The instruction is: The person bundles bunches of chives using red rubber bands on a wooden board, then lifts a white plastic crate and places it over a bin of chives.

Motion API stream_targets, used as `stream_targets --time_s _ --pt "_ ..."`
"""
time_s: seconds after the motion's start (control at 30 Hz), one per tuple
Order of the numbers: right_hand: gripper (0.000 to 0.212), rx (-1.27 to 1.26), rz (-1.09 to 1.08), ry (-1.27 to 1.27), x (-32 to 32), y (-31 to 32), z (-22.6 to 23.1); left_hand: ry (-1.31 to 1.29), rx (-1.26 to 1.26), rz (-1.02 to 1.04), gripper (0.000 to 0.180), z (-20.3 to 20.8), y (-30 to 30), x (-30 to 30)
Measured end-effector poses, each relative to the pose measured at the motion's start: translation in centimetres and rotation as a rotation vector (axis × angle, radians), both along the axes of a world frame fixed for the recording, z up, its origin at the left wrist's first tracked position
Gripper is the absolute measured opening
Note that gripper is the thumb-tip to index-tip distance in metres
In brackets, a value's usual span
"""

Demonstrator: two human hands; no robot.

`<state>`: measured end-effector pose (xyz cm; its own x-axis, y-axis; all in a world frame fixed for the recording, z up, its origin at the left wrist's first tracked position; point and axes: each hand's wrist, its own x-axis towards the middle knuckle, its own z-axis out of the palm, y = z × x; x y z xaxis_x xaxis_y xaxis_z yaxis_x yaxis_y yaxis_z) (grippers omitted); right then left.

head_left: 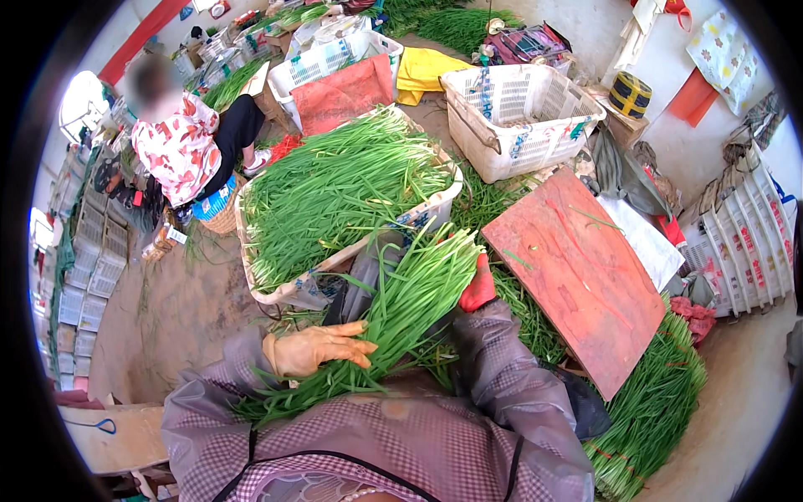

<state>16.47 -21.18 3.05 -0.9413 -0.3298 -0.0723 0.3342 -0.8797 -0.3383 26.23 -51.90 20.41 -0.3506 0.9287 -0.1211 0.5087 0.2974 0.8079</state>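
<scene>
At far left, one seated person (186,142) in a red-and-white patterned top works beside stacks of pale plastic crates (88,268). Nearer, the left hand (316,349), in a tan rubbery glove, lies flat with fingers spread apart on one bundle of long, thin green chives (401,311) held across the lap. The right hand (478,286), in a red glove, is clamped around that bundle from the far side. Behind it sits one white lattice basket (276,289) heaped with more chives; a second, empty white basket (519,117) stands further right. One flat, scuffed red board (577,276) lies on loose chives (652,410) spread below it.
</scene>
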Motion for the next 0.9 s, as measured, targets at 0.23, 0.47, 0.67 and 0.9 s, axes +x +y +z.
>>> stream_targets --time_s 0.23,0.47,0.67,0.9 --pt "0.089 -0.009 0.122 0.150 -1.1 0.3 3.9 -0.604 -0.116 -0.075 0.041 3.2 -3.4 -5.2" --pt "0.088 0.044 0.129 0.185 -1.1 -0.2 6.5 -0.349 0.478 0.616 0.051 0.3 2.1 -12.9" --pt "0.065 0.231 0.044 0.187 -1.1 0.1 8.1 -0.444 0.341 0.621 0.071 -3.6 11.0 -13.9" --pt "0.067 0.248 -0.043 0.222 -0.1 -0.9 10.7 -0.530 0.467 0.819 0.066 -4.7 11.7 -12.6"
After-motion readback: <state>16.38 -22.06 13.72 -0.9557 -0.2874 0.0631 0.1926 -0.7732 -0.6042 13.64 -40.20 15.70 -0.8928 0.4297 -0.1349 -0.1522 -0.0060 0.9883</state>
